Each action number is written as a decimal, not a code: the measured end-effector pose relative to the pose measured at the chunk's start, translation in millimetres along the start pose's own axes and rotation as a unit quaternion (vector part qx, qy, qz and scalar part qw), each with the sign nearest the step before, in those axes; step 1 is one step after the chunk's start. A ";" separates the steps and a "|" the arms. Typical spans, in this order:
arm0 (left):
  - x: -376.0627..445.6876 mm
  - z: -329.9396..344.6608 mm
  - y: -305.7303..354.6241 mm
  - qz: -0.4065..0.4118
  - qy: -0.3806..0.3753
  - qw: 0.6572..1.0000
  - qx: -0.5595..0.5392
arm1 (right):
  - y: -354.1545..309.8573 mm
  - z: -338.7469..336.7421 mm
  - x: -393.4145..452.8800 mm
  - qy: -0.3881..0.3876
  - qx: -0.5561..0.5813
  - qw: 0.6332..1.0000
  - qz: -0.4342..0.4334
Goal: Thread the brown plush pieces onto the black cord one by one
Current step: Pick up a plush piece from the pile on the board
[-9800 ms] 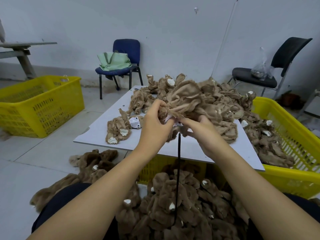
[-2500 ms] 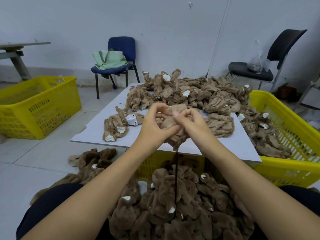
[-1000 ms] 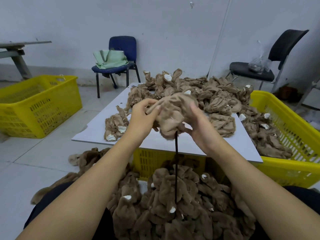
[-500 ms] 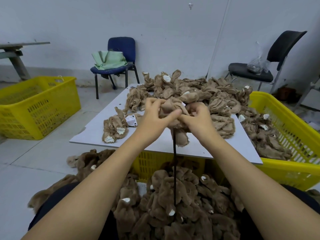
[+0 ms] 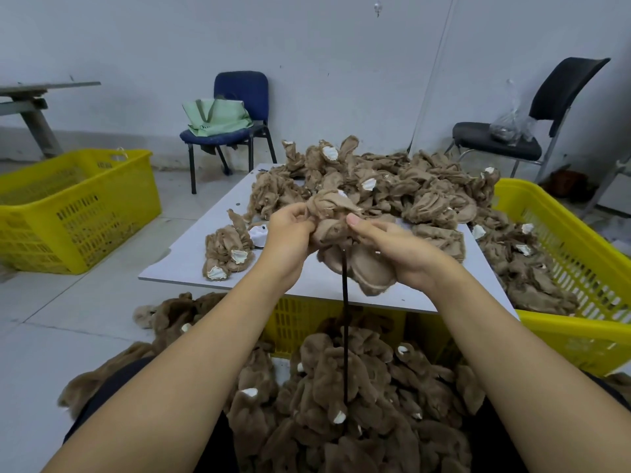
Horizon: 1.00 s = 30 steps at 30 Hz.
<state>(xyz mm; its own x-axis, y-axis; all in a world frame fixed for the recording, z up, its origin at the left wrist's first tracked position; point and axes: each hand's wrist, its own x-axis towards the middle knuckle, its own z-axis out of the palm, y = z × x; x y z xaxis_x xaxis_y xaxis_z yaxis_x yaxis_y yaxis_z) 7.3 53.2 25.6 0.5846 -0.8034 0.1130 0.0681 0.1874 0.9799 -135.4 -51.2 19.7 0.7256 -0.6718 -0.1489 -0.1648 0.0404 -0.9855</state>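
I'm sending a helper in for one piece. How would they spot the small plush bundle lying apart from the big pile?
Start at the white board laid over a yellow crate. The small plush bundle lies near its front left corner, left of the hands, apart from the big pile and showing white patches.

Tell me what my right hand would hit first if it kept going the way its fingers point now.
The right hand points leftward, and its fingers already grip the brown plush piece. Straight on, it would likely meet the left hand holding the same piece, though depth is unclear.
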 end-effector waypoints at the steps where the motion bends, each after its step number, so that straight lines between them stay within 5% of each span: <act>1: 0.4 0.2 0.2 -0.022 -0.002 0.998 -0.057 | -0.1 -1.0 -1.4 -0.008 -0.006 1.000 -0.003; 4: 3.1 -0.4 1.5 -0.072 -0.028 0.983 -0.169 | 4.2 -3.9 -0.9 0.014 -0.018 0.999 -0.049; 8: 1.7 1.5 3.7 0.003 -0.023 0.994 0.110 | 11.0 -3.6 4.0 0.095 -0.085 0.983 -0.132; 12: -5.1 -3.5 5.5 0.209 -0.089 0.921 0.317 | 4.0 -4.3 5.8 0.182 -0.199 0.947 -0.173; 15: -8.1 -7.9 7.7 0.234 -0.172 0.877 0.383 | 4.4 -3.0 4.3 0.221 -0.257 0.924 -0.178; 18: -6.0 -8.1 7.6 0.222 -0.137 0.881 0.394 | 6.0 2.7 3.4 0.256 -0.222 0.927 -0.159; 23: -1.2 -3.1 4.0 0.198 -0.033 0.903 0.380 | 6.2 13.3 -6.3 0.415 -0.294 0.843 -0.176; 26: -0.6 0.2 -1.4 0.201 0.015 0.907 0.370 | 1.0 15.8 -13.1 0.350 -0.213 0.881 -0.236; 30: -5.2 7.0 -7.0 0.241 0.006 0.908 0.343 | -8.6 15.1 -18.3 0.151 -0.089 0.975 -0.136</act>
<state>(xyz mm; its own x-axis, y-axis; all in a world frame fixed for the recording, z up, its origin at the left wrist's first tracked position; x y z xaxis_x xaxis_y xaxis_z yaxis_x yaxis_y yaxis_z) -1.9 52.1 19.3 0.4215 -0.7149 0.5578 -0.7149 0.1165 0.6895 -137.2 -28.1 29.7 0.5326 -0.8284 0.1735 -0.1260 -0.2804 -0.9516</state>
